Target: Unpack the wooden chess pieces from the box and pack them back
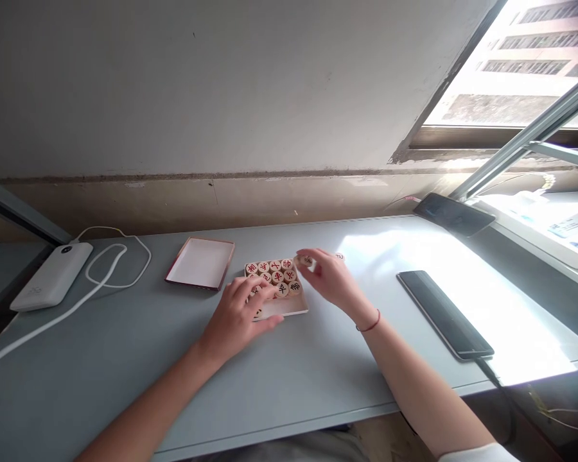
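Note:
A shallow box of round Chinese chess pieces lies on the grey desk, its pieces in rows with red and black characters. Over the box's left side rests my left hand, fingers spread across the pieces and covering some of them. At the box's upper right corner, my right hand pinches one Chinese chess piece between thumb and fingers. Another piece shows partly behind that hand, on the desk. The front strip of the box shows its bare white bottom.
The box lid lies inside-up left of the box. A white power bank with a looped white cable sits at far left. One phone lies at right; another phone leans by the metal frame near the window.

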### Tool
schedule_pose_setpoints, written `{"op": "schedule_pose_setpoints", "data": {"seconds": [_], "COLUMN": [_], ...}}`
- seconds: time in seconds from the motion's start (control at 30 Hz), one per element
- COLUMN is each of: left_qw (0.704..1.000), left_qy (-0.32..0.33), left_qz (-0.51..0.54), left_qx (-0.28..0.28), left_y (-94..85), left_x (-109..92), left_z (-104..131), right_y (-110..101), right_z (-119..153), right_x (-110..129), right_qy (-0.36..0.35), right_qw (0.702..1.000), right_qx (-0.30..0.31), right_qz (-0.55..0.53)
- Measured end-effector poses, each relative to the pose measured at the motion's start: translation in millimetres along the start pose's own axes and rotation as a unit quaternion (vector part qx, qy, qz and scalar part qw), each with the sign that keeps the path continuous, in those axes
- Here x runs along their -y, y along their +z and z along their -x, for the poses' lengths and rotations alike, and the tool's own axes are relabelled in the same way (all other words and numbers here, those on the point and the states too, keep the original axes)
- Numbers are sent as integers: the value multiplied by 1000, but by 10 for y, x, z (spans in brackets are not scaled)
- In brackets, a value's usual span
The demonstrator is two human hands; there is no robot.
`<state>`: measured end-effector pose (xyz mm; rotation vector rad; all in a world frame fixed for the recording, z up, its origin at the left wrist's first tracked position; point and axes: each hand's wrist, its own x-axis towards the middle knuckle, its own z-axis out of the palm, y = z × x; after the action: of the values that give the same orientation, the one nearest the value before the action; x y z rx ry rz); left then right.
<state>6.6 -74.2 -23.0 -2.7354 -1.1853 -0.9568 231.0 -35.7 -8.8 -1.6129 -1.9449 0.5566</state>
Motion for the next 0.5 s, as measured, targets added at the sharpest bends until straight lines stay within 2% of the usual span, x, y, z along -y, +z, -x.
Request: {"op": "schedule_pose_setpoints", "data": {"seconds": [0.07, 0.13, 0.23, 0.3, 0.4, 0.5], "left_qw": [1000, 999, 998, 996, 994, 994], "left_qy": [2, -2, -9, -20, -45, -54], "left_qz": [6, 17, 50, 69, 92, 96], "left_qx": [-31, -39, -36, -44, -47, -5], "left_y": [-5, 9, 46, 65, 66, 44], "left_x": [-8, -17, -38, -54, -70, -81], "left_z": [-77, -150, -208, -200, -142, -84], "right_y": [-5, -5, -7, -13, -25, -37], "right_z": [53, 102, 142, 143, 120, 94], "right_x": [108, 193, 251, 247, 205, 160], "right_qy": [-8, -21, -39, -35, -16, 2], "right_qw": [990, 963, 928, 921, 926, 939], "right_qx": [69, 136, 194, 209, 194, 160], "right_qz": [-124, -233, -316, -327, -323, -304]}}
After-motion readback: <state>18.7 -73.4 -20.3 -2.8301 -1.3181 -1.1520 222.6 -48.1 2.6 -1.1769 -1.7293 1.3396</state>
